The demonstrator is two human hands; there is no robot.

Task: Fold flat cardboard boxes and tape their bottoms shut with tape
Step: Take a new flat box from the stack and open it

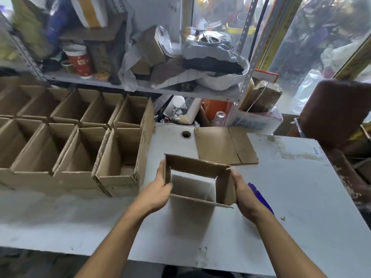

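Note:
An opened-out cardboard box (195, 164) stands as a square tube above the white table (301, 197), and the table shows through its bottom. My left hand (160, 191) grips its left wall, thumb inside. My right hand (244, 192) holds its right wall from outside. A flat cardboard blank (224, 145) lies on the table just behind the box. A blue object (260, 195) peeks out from behind my right wrist; what it is I cannot tell.
Several folded open boxes (118, 157) stand in two rows at the left of the table. A cluttered metal shelf (140, 85) runs along the back. A round hole (186, 134) sits in the tabletop. A brown chair (333, 109) stands at right.

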